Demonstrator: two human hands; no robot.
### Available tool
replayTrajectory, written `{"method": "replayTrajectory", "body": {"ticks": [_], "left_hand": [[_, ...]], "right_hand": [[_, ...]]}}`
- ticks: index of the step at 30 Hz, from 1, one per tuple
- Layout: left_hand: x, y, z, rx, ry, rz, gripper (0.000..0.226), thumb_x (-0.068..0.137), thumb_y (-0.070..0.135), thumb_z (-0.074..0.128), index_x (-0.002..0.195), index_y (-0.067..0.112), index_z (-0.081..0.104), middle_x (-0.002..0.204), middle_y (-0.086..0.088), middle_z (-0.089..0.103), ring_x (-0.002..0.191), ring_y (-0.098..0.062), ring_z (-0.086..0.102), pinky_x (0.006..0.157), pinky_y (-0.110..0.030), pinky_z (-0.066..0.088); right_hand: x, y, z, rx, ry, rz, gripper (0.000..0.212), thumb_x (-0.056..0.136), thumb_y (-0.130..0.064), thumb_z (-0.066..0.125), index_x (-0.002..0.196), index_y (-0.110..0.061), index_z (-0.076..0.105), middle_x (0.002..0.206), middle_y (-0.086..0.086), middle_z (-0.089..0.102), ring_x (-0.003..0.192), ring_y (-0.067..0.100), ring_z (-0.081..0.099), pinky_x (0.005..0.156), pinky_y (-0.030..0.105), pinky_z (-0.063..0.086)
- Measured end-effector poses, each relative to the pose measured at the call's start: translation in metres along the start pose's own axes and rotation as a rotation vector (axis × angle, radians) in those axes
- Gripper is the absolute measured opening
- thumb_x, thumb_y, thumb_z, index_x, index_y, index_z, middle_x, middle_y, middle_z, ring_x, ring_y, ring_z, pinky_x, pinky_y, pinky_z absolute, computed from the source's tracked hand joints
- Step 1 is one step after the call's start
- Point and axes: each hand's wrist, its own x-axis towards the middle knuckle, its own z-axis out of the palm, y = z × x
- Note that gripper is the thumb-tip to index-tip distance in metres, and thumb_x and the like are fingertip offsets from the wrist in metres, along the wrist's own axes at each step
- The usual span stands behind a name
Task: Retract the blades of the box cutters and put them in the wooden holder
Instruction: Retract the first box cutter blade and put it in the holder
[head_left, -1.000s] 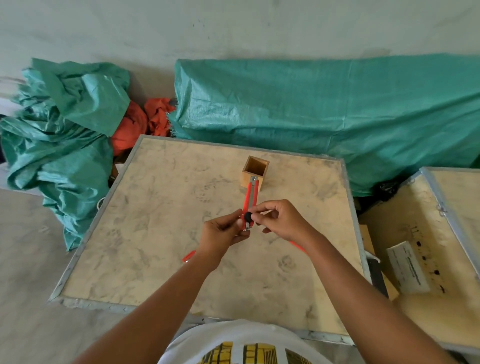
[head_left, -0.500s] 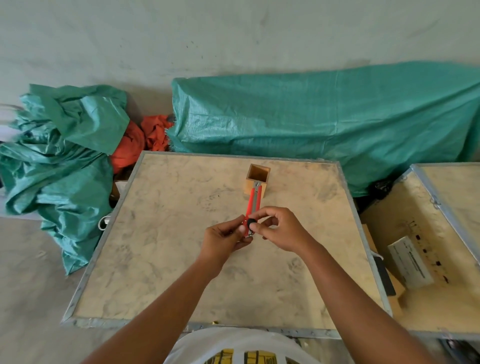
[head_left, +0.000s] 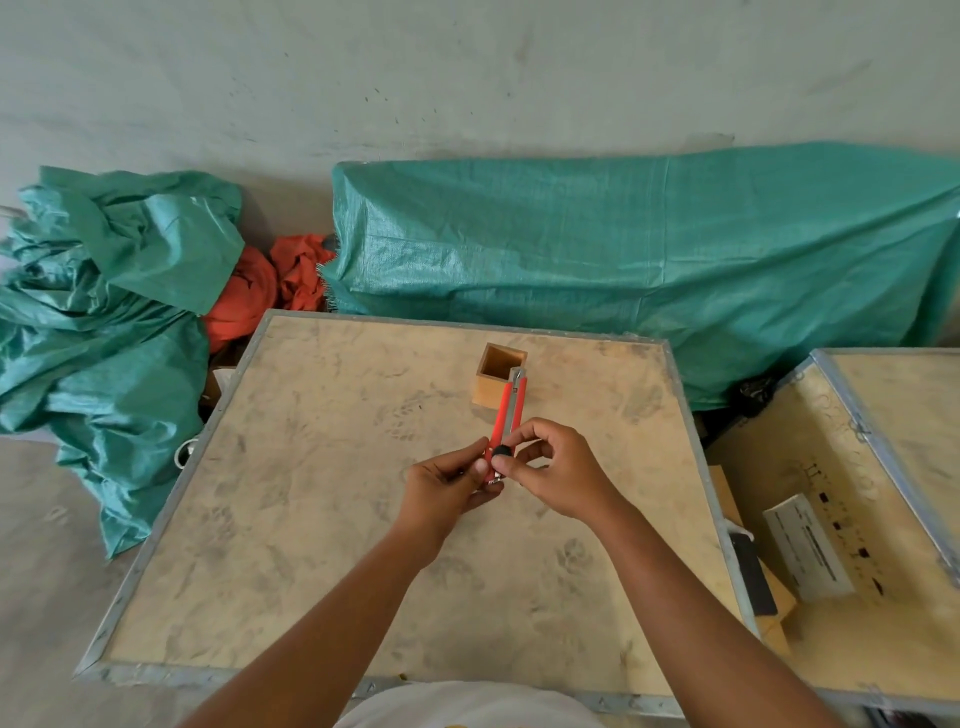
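Two hands met above the tabletop, both closed on one red cutter. The left hand pinched the cutter's lower end from the side, thumb and fingers clenched on the body. The right hand gripped the same end from the other side, its thumb and forefinger on the black knob. The cutter pointed away from the person, its metal tip reaching toward the holder and overlapping the holder's near right corner in view; whether they touched could not be told. No blade could be made out past the tip. The holder, an open wooden box, stood upright on the tabletop beyond the hands, its inside showing nothing. Behind the holder, off the tabletop, lay a long green tarp. Left of the holder, on the floor, sat a crumpled green tarp with orange cloth beside it.
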Motion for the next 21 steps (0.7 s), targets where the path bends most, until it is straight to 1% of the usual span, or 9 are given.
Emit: {"method": "replayTrajectory", "body": {"ticks": [1,3,6,9,11,14,17,19,21], "left_hand": [[0.004,-0.001,0.003,0.002,-0.001,-0.003,0.032,0.092,0.0,0.063,0.123,0.004,0.068,0.112,-0.017,0.076,0.099,-0.028,0.074,0.088,-0.041,0.061],[0.013,-0.002,0.01,0.003,0.007,-0.016,0.031,0.092,-0.001,0.063,0.122,0.004,0.069,0.113,-0.015,0.076,0.101,-0.029,0.073,0.088,-0.041,0.061],[0.03,-0.003,0.019,0.042,0.035,-0.046,0.029,0.091,0.0,0.064,0.118,0.009,0.072,0.111,-0.01,0.077,0.098,-0.029,0.075,0.087,-0.044,0.061],[0.056,0.001,0.028,0.101,0.044,-0.069,0.029,0.092,0.001,0.064,0.114,0.017,0.075,0.107,-0.009,0.078,0.097,-0.032,0.075,0.087,-0.048,0.061],[0.076,0.008,0.032,0.151,0.031,-0.076,0.031,0.093,0.0,0.064,0.119,0.016,0.072,0.107,-0.013,0.078,0.096,-0.033,0.075,0.086,-0.048,0.061],[0.112,0.019,0.035,0.325,0.055,-0.058,0.03,0.094,0.006,0.065,0.124,0.01,0.07,0.109,-0.016,0.076,0.098,-0.026,0.075,0.085,-0.042,0.062],[0.152,0.025,0.036,0.521,0.184,0.007,0.027,0.091,0.01,0.07,0.117,0.018,0.075,0.116,-0.005,0.075,0.102,-0.021,0.07,0.088,-0.035,0.059],[0.175,0.026,0.035,0.646,0.262,0.04,0.034,0.089,0.01,0.072,0.12,0.023,0.073,0.124,-0.001,0.071,0.106,-0.017,0.065,0.091,-0.032,0.054],[0.196,0.027,0.033,0.736,0.307,0.051,0.045,0.088,0.012,0.073,0.131,0.024,0.065,0.135,0.0,0.064,0.119,-0.019,0.059,0.1,-0.035,0.05]], "right_hand": [[0.004,0.002,-0.003,0.034,0.003,0.005,0.013,0.087,-0.026,0.08,0.095,-0.018,0.073,0.097,-0.004,0.075,0.083,0.013,0.073,0.069,0.028,0.063],[0.014,0.006,-0.012,0.091,0.02,0.019,0.01,0.095,-0.022,0.07,0.103,-0.018,0.075,0.102,0.001,0.075,0.089,0.014,0.075,0.066,0.029,0.064],[0.035,0.013,-0.025,0.076,0.058,0.015,0.019,0.098,-0.015,0.065,0.114,-0.023,0.075,0.108,0.004,0.074,0.097,0.017,0.074,0.073,0.033,0.066],[0.061,0.018,-0.039,0.048,0.062,0.027,0.023,0.097,-0.011,0.067,0.111,-0.028,0.074,0.107,0.0,0.073,0.097,0.018,0.074,0.076,0.036,0.067],[0.083,0.022,-0.048,0.026,0.064,0.014,0.028,0.094,-0.009,0.069,0.108,-0.032,0.074,0.104,-0.002,0.074,0.097,0.019,0.074,0.077,0.037,0.067],[0.12,0.03,-0.058,0.004,0.106,-0.006,0.033,0.09,-0.006,0.073,0.102,-0.037,0.074,0.102,-0.001,0.075,0.097,0.022,0.074,0.076,0.043,0.066],[0.159,0.04,-0.062,-0.031,0.2,-0.013,0.041,0.088,-0.004,0.074,0.095,-0.044,0.072,0.101,-0.002,0.076,0.094,0.021,0.075,0.08,0.047,0.065],[0.183,0.049,-0.06,-0.04,0.259,-0.009,0.036,0.088,-0.004,0.074,0.101,-0.038,0.075,0.105,0.001,0.077,0.094,0.021,0.075,0.08,0.048,0.065],[0.202,0.058,-0.055,-0.053,0.303,-0.001,0.032,0.088,-0.003,0.074,0.11,-0.027,0.078,0.111,0.004,0.077,0.094,0.022,0.075,0.081,0.048,0.065]]}}
